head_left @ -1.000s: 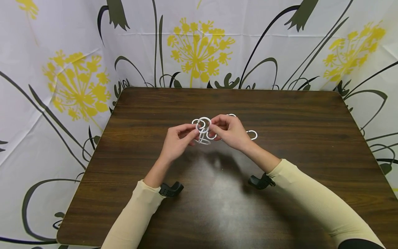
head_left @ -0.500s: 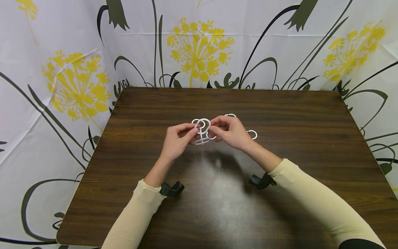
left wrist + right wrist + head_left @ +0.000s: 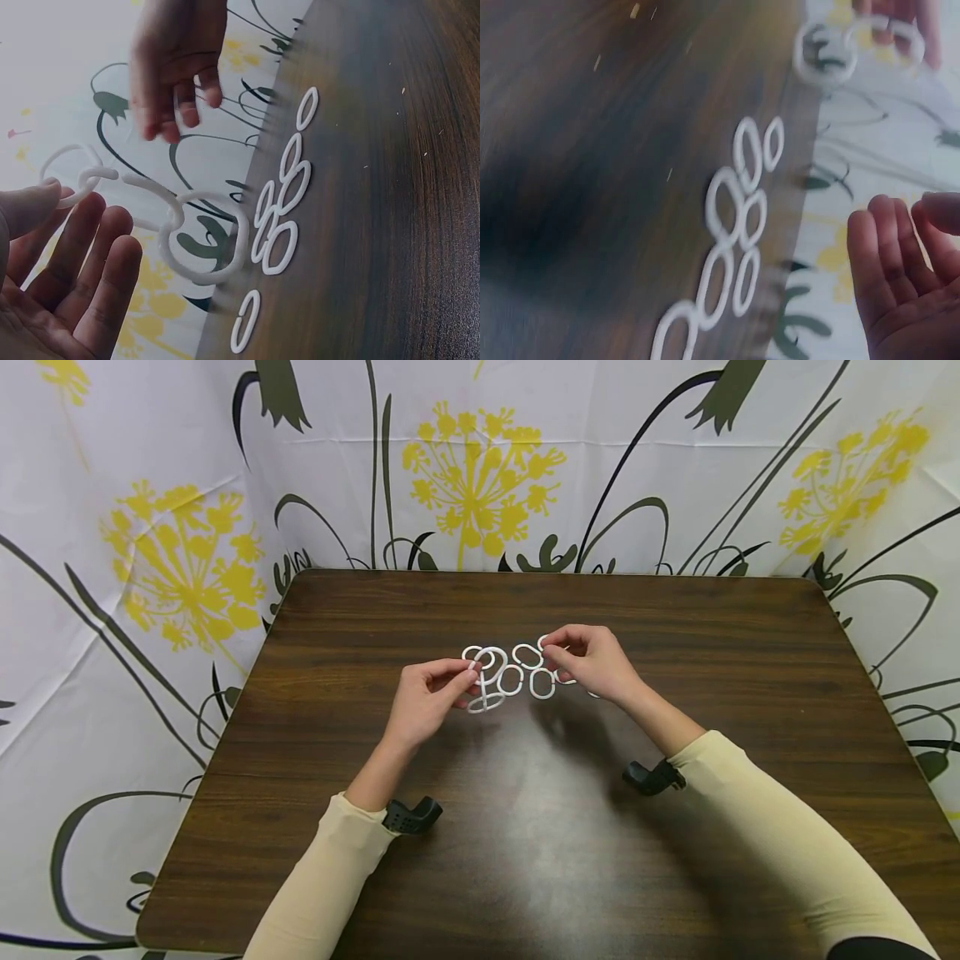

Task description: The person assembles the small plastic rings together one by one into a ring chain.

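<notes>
Head view: a chain of linked, glossy white rings [image 3: 483,690] is pinched between thumb and fingers of the left hand [image 3: 431,702], over the middle of a dark brown wood-grain table [image 3: 360,627]. Loose white oval rings [image 3: 542,697] are spread on the tabletop just right of the chain, partly covered by the right hand [image 3: 592,664]. The two hands are held apart. Whether anything is touched by the right fingertips cannot be told here. Cream sleeves [image 3: 322,885] are worn, with a black wrist camera [image 3: 412,817] at each cuff. Behind the table, a white cloth printed with yellow and dark green plants [image 3: 330,468] is hung.

Left wrist view: the chain's upper end is gripped by thumb and forefinger; the other fingers are spread loosely. A large round ring [image 3: 244,240] is seen at the free end. Seven loose rings are counted on the table, the nearest [image 3: 256,309] set apart from the cluster. The right hand is blurred.

Right wrist view: fingers lightly bent, well clear of the loose rings. The chain is seen blurred at upper right, below the left fingers.
</notes>
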Tool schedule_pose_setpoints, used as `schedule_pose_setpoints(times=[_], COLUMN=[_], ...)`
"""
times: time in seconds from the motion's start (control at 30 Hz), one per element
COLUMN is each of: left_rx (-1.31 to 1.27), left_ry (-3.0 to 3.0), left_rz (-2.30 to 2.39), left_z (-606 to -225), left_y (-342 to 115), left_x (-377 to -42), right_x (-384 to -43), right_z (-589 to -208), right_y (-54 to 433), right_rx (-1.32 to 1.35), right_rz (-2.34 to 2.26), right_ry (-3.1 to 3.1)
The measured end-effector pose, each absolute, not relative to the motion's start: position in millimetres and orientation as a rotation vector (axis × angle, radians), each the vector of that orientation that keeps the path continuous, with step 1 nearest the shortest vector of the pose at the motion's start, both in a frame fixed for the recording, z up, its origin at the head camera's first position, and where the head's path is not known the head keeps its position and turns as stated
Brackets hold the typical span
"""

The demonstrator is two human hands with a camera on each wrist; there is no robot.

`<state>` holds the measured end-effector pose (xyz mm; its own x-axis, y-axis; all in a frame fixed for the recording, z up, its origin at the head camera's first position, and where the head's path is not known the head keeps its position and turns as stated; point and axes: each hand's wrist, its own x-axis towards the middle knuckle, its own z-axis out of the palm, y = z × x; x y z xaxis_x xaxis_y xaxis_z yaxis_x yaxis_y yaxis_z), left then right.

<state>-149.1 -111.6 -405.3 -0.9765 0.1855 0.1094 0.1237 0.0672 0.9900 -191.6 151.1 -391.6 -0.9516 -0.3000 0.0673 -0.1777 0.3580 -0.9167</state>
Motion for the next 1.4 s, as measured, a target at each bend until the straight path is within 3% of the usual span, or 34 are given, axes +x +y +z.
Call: schedule_pose_setpoints(times=[0.53,0.93,1.4], left_rx=[0.351,0.358,0.353], left_ry=[2.293,2.299,2.306], left_rz=[2.081,2.07,2.07], left_z=[-405.9,-406.9,-407.2], left_y=[-111.2,-111.9,-111.5], left_x=[-148.3,-149.1,-147.6], right_x=[-202.0,-192.6,-191.9], right_z=[-428.9,-436.7,-439.8], right_y=[215.2,224.9,224.8], right_rx=[-0.506,-0.74,-0.783], right_rz=[-0.447,-0.335,-0.285], right_ry=[2.898,2.922,2.987])
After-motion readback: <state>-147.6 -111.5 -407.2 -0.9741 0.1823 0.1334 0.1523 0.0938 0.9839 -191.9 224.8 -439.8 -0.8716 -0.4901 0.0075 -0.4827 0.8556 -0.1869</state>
